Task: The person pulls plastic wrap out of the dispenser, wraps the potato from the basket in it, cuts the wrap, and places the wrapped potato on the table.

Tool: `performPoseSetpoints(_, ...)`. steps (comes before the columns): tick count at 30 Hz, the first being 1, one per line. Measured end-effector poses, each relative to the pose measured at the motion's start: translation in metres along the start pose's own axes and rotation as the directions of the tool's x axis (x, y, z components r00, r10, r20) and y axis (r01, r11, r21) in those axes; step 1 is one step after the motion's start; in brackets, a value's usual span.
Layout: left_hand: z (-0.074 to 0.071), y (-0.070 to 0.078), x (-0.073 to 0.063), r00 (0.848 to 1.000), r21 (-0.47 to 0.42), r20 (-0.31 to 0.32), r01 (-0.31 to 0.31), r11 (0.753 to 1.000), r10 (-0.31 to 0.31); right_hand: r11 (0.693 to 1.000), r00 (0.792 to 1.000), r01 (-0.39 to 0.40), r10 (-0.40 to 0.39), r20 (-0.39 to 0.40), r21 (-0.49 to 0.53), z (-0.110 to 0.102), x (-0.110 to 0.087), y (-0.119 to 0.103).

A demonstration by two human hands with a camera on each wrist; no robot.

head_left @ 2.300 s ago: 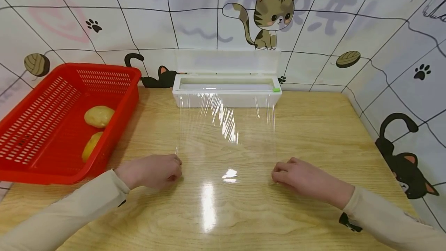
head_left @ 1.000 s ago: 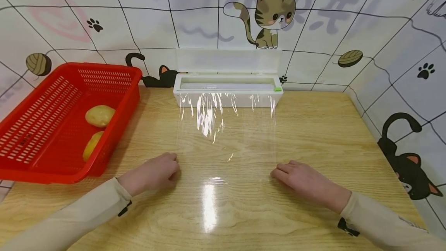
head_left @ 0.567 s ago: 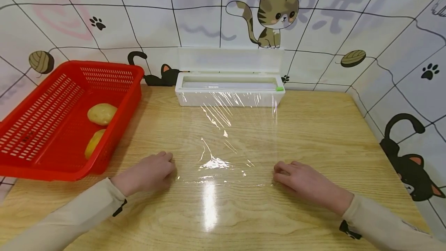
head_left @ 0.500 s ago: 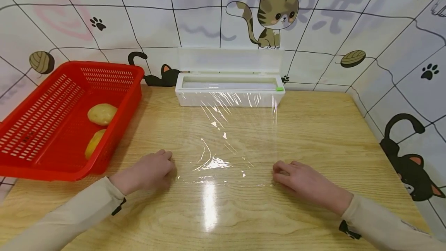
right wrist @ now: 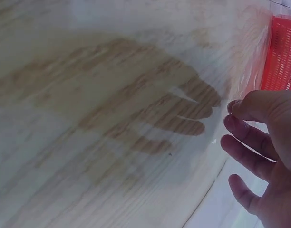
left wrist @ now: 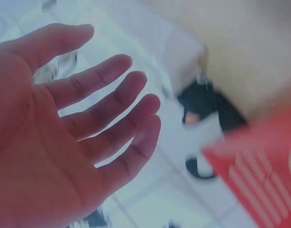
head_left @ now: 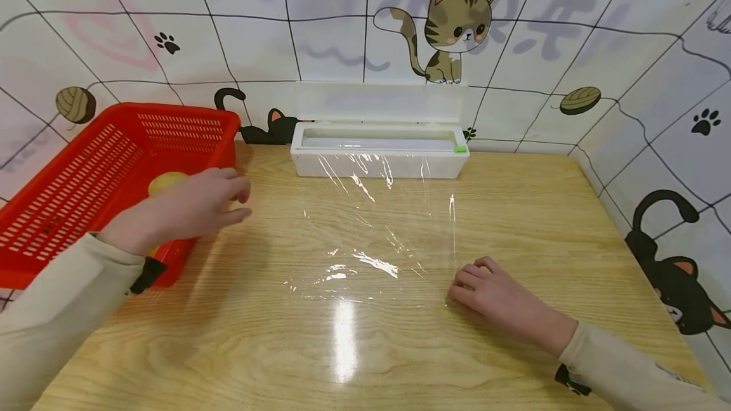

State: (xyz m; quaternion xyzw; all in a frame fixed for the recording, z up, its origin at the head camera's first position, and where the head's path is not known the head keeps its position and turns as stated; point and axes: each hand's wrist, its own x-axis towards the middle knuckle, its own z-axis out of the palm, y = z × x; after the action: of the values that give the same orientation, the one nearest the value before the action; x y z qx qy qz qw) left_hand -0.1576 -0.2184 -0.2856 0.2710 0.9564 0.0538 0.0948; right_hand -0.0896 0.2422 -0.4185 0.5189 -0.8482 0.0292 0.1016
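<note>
A sheet of clear cling film (head_left: 377,233) stretches from the white dispenser box (head_left: 379,165) towards the front of the wooden table (head_left: 400,360). At the film's near right corner, my right hand (head_left: 505,300) pinches the edge between thumb and index finger; in the right wrist view the other fingers are spread. My left hand (head_left: 183,208) is off the film, above the near right rim of the red basket (head_left: 128,151), fingers loose and holding nothing. A potato (head_left: 165,181) shows behind that hand; a second one is almost wholly covered by it.
Behind the dispenser, its lid (head_left: 382,101) stands raised against the cat-patterned wall covering (head_left: 325,43). A green tab (head_left: 460,150) sits on the box's right front edge. The same covering lines the right side of the table.
My left hand has let go of the film's left corner and moved left and away over the basket, its fingers opening. The right hand stays at its corner; the film has wrinkled and slackened.
</note>
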Motion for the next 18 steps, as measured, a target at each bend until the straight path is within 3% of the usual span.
performPoseSetpoints(4, -0.022, -0.026, 0.001, 0.995, -0.006, -0.027, 0.1, 0.995, -0.1, 1.0, 1.0, -0.014, 0.014, -0.006, 0.008, -0.001, 0.001, 0.0)
performPoseSetpoints(7, -0.029, -0.044, 0.001, 0.99, -0.017, -0.041, 0.132, 0.991, -0.133, 1.0, 1.0, -0.011, 0.012, -0.013, 0.027, -0.001, 0.002, 0.002)
performPoseSetpoints(12, -0.032, -0.07, 0.001, 0.984, -0.033, -0.012, 0.178, 0.984, -0.178, 0.999, 1.0, -0.022, 0.021, 0.019, 0.029, -0.002, 0.005, 0.004)
performPoseSetpoints(18, -0.029, -0.099, 0.002, 0.961, -0.022, 0.055, 0.273, 0.962, -0.271, 1.0, 0.999, -0.026, 0.026, 0.025, 0.004, -0.004, 0.01, 0.009)
